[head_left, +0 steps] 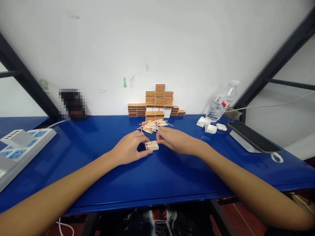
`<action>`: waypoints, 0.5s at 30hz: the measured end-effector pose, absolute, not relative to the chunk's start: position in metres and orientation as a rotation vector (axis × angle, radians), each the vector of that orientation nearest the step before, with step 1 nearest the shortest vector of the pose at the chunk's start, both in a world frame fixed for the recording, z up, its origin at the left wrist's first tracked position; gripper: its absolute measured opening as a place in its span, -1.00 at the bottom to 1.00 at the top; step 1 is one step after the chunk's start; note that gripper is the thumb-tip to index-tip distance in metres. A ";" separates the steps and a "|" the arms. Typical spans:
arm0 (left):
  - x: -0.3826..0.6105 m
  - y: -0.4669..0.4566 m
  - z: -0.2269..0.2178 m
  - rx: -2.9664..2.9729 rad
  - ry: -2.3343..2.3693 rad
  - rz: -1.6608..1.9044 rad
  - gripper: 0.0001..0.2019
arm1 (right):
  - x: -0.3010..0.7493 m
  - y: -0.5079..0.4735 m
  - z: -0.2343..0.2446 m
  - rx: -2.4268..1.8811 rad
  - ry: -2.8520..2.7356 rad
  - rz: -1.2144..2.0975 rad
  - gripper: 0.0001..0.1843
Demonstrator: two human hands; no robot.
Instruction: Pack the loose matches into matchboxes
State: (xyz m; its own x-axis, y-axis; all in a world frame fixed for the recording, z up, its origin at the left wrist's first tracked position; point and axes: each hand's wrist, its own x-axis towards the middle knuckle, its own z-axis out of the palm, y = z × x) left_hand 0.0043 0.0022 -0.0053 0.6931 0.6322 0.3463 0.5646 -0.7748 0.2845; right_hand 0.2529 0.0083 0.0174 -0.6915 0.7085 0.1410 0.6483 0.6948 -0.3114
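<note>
My left hand [131,147] grips a small white matchbox tray [155,147] by its left side, with the thumb along the near edge and fingers at the far edge. Several red-tipped matches [150,145] lie in the tray, heads toward the left. My right hand [173,139] is closed in a pinch at the tray's right end, apparently on the plain end of a match; the fingers hide most of that end. Just beyond both hands is a loose heap of matches [152,126] on the blue table [147,183].
Brown matchboxes [159,101] are stacked against the wall behind the heap. On the right are a water bottle [219,103], a white earbud case [221,127], white folded pieces [207,124] and a phone [254,137] on a stand. A power strip [27,147] lies at left.
</note>
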 end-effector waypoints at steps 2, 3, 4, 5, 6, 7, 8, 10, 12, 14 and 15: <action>0.004 0.002 -0.005 2.748 0.978 0.653 -0.73 | 0.245 0.004 0.013 -1.070 -2.662 0.333 -0.90; 0.004 0.003 -0.005 2.750 0.973 0.655 -0.74 | 0.242 0.003 0.011 -1.048 -2.662 0.345 -0.90; 0.004 0.003 -0.005 2.752 0.966 0.658 -0.74 | 0.241 0.004 0.009 -1.017 -2.663 0.366 -0.91; 0.004 0.003 -0.005 2.754 0.960 0.661 -0.74 | 0.240 0.005 0.008 -0.986 -2.661 0.388 -0.91; 0.004 0.003 -0.005 2.754 0.956 0.664 -0.74 | 0.241 0.006 0.007 -0.968 -2.655 0.403 -0.91; 0.004 0.003 -0.005 2.751 0.954 0.665 -0.74 | 0.242 0.008 0.008 -0.968 -2.642 0.408 -0.90; 0.005 0.002 -0.005 2.746 0.955 0.662 -0.74 | 0.244 0.010 0.009 -0.980 -2.626 0.405 -0.90; 0.005 0.002 -0.004 2.733 0.964 0.657 -0.74 | 0.248 0.014 0.012 -1.018 -2.591 0.402 -0.91; 0.005 0.001 -0.004 2.729 0.967 0.656 -0.74 | 0.252 0.017 0.014 -1.038 -2.569 0.436 -0.93; 0.005 0.001 -0.004 2.733 0.968 0.661 -0.74 | 0.254 0.019 0.014 -1.035 -2.564 0.491 -0.94; 0.005 0.001 -0.004 2.736 0.968 0.662 -0.74 | 0.254 0.019 0.013 -1.030 -2.564 0.510 -0.93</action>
